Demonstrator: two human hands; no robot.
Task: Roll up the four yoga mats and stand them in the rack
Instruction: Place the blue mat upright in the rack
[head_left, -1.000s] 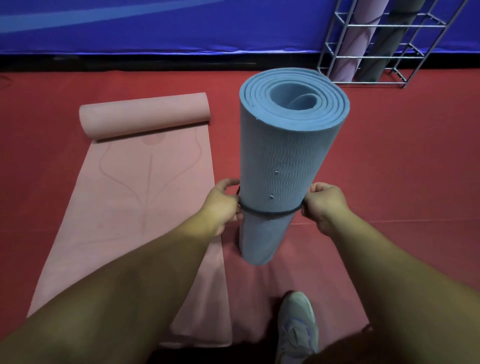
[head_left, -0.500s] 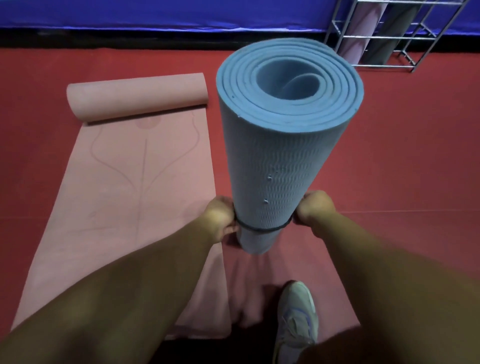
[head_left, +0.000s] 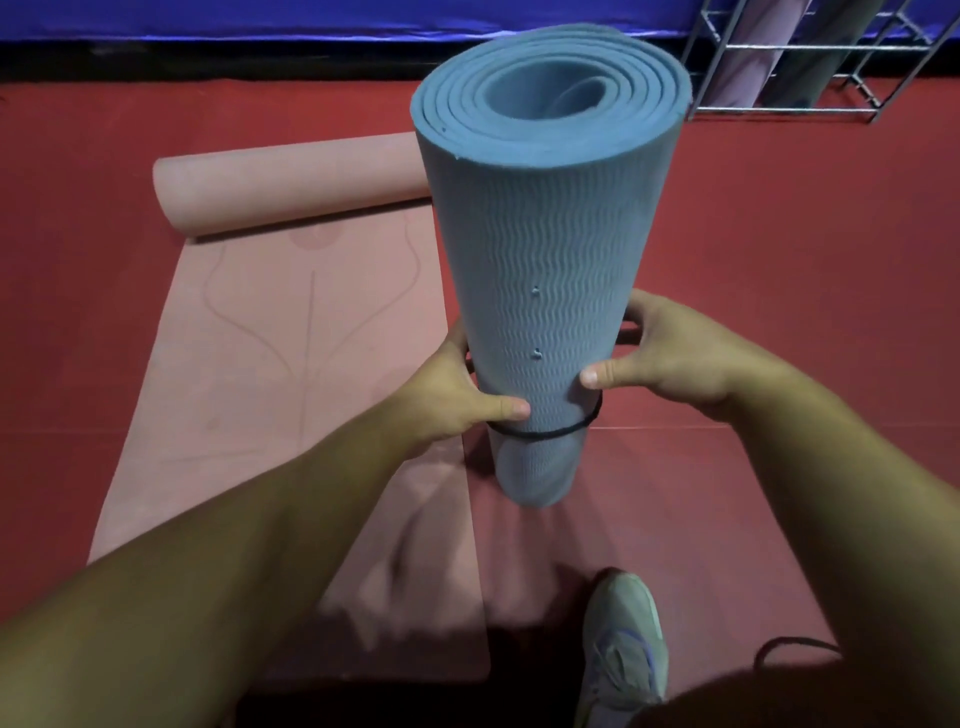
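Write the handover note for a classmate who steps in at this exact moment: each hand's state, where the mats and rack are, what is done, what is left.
Left hand and right hand both grip the rolled blue mat, held upright.
A black band circles its lower part.
The pink mat lies on the red floor, rolled only at its far end.
The rack, far right, already holds two rolled mats.
Done: blue mat rolled and banded.
Left: stand the blue mat in the rack, finish rolling the pink one, rack it.
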